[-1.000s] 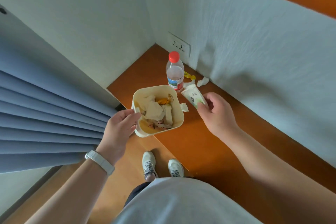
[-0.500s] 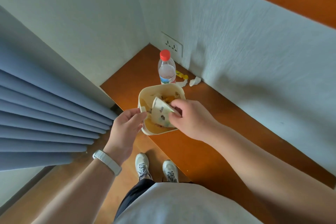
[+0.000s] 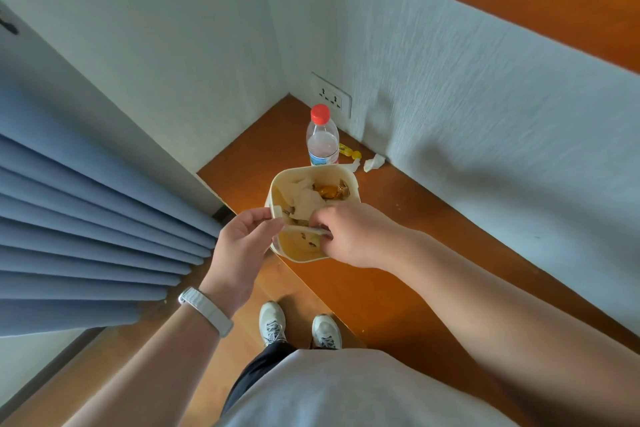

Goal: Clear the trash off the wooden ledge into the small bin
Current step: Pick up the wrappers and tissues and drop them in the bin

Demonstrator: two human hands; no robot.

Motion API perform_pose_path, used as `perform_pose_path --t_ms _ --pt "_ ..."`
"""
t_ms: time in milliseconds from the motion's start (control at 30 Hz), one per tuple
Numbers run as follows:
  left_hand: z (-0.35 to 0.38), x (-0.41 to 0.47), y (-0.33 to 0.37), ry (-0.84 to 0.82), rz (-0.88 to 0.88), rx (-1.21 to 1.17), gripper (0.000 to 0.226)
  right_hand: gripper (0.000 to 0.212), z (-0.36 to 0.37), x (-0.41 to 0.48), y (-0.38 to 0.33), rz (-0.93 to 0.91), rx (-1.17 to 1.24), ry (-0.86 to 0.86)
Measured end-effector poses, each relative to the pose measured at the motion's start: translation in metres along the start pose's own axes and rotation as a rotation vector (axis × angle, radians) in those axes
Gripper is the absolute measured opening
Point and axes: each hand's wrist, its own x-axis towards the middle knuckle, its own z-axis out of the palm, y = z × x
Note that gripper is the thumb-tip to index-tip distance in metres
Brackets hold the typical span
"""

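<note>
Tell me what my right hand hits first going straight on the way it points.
Likely the paper trash in the small bin, just under the right hand and its wrapper; depth unclear.

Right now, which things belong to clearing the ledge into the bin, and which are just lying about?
Job: small bin, gripped by left hand; paper wrapper pinched in right hand; tissue scraps and yellow candy wrapper on wooden ledge.
Lying about: red-capped bottle (perhaps trash), wall socket, blue curtain.

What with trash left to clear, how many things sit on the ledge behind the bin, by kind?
Plastic bottle: 1
Yellow wrapper: 1
White paper scraps: 2
Total: 4
</note>
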Motion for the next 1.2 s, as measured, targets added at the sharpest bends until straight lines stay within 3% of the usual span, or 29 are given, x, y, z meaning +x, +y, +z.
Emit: perform_pose_path --t_ms 167,300,400,533,667,800,867,967,1200 --pt "-0.002 0.005 0.002 -0.026 -0.012 -0.019 0.039 0.016 -0.002 -0.002 -0.003 -0.066 -0.127 0.03" --pt "-0.003 0.009 0.002 -0.069 -0.018 0.018 0.037 0.026 -0.001 0.002 -0.006 0.012 0.01 -0.127" --pt "-0.003 0.013 0.003 -0.091 -0.023 0.014 0.034 0.025 -0.005 0.003 -0.007 0.028 0.061 -0.118" --pt "-0.008 0.023 0.011 -0.095 -0.011 0.002 0.031 0.015 -0.014 0.003 -0.004 -0.022 0.066 0.089" --pt "-0.018 0.033 0.018 -0.072 -0.006 -0.008 0.033 0.028 -0.024 0.007 0.012 -0.032 0.106 0.326" --pt "-0.035 0.042 0.02 -0.013 -0.018 -0.026 0.017 0.02 -0.015 0.02 0.047 0.097 0.146 0.467" --pt "-0.045 0.045 0.02 0.012 -0.027 -0.029 0.011 0.019 0.0 0.033 0.068 0.208 0.118 0.435" --pt "-0.058 0.048 0.022 0.077 -0.052 -0.034 0.011 0.029 0.029 0.051 0.092 0.337 0.025 0.251" --pt "-0.077 0.054 0.018 0.154 -0.098 -0.018 0.013 0.038 0.076 0.076 0.108 0.336 -0.148 0.128"
